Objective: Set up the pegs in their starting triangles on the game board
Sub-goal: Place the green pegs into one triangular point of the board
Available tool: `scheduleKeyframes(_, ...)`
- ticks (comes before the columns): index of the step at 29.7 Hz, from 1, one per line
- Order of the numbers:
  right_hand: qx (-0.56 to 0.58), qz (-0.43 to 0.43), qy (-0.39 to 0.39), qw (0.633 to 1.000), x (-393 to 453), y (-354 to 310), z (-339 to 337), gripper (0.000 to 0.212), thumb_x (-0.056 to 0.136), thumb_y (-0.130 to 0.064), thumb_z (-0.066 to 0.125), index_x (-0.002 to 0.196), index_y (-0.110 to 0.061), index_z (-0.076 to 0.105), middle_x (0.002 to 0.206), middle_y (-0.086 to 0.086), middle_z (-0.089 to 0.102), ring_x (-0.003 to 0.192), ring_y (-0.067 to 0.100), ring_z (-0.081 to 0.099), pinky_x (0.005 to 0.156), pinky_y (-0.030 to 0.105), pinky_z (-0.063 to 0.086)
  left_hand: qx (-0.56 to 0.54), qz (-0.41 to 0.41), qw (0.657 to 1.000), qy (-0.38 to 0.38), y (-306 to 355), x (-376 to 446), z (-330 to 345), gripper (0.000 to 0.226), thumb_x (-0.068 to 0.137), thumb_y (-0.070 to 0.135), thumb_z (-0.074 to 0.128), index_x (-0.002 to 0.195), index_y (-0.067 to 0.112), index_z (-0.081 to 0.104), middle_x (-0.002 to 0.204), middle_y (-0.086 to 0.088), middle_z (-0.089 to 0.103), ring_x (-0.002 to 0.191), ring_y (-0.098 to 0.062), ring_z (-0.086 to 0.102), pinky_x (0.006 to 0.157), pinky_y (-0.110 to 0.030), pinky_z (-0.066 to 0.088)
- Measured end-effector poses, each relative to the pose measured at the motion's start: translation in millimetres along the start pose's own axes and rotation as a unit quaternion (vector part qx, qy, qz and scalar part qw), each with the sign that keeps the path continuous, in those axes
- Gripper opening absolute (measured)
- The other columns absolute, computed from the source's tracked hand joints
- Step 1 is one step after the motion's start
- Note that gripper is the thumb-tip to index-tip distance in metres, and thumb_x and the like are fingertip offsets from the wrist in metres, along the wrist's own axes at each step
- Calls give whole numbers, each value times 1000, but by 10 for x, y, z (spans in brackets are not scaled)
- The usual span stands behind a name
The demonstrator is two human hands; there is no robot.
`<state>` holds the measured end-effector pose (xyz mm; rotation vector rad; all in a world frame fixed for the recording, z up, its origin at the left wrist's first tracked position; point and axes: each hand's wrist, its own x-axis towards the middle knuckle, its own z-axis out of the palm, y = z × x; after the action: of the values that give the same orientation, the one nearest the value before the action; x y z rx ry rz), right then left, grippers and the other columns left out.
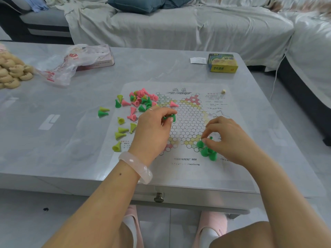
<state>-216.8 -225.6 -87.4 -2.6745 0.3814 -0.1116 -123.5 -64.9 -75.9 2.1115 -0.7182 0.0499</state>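
Observation:
A paper game board [188, 120] printed with a hexagon star lies on the table. My left hand [152, 129] hovers over the board's left side and grips a green peg [169, 117] between thumb and fingers. My right hand [229, 138] pinches another green peg [200, 143] at the near right triangle. Several green pegs [208, 153] stand upright there. Loose pink, green and yellow pegs [138, 102] lie scattered at the board's far left. One pink peg [173, 104] lies on the board.
A small die [223, 91] sits on the far right of the board. A yellow and green box [223, 63] and a paper slip [198, 60] lie behind it. A plastic bag [69, 63], a pink box [100, 61] and round wooden pieces [12, 72] are at the far left.

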Motion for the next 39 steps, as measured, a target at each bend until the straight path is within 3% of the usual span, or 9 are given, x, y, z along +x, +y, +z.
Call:
scheduleKeyframes(20, -1, 16, -25, 1000, -27, 15, -31, 7, 83, -24, 58, 80, -29, 58, 103, -9, 44, 110, 16, 41, 85, 20, 24, -27, -1, 1000, 5, 5, -1, -29, 26, 89, 7, 52, 109, 16, 66, 94, 7, 53, 88, -6, 51, 79, -7, 39)
scheduleKeyframes(25, -4, 17, -29, 999, -33, 22, -35, 8, 84, -25, 58, 89, -28, 63, 105, -10, 44, 112, 17, 42, 85, 21, 25, -31, -2, 1000, 5, -5, 5, -35, 26, 89, 7, 52, 110, 16, 65, 95, 7, 54, 87, -6, 51, 81, -9, 39)
scheduleKeyframes(28, 23, 7, 12, 1000, -46, 1, -63, 17, 85, -27, 58, 101, -27, 63, 105, -11, 46, 112, 14, 44, 88, 21, 27, -65, -23, 998, -8, -10, 4, -22, 27, 88, 7, 52, 111, 18, 63, 87, 10, 56, 79, -1, 52, 76, -8, 42)
scheduleKeyframes(32, 76, -62, 121, 988, -49, -183, -82, 29, 85, -24, 58, 114, -28, 58, 103, -15, 52, 101, 5, 49, 91, 23, 38, -163, -74, 981, -79, 25, -17, 10, 18, 86, 11, 59, 93, 26, 52, 82, 3, 64, 74, -8, 60, 60, -8, 47)
scheduleKeyframes(35, 98, -104, 115, 983, -27, -287, -18, 29, 83, -20, 62, 112, -26, 61, 98, -14, 55, 89, 3, 52, 80, 15, 42, -178, -77, 976, -96, 57, -47, 47, 25, 81, 14, 66, 82, 26, 44, 80, -2, 68, 72, -11, 64, 62, -16, 51)
scheduleKeyframes(39, 123, -121, 99, 980, -3, -333, 23, 13, 81, -15, 64, 90, -23, 67, 80, -14, 61, 78, 2, 57, 73, 17, 47, -176, -79, 978, -81, 67, -57, 51, 31, 79, 15, 68, 77, 24, 40, 79, -6, 68, 71, -16, 64, 70, -29, 52)
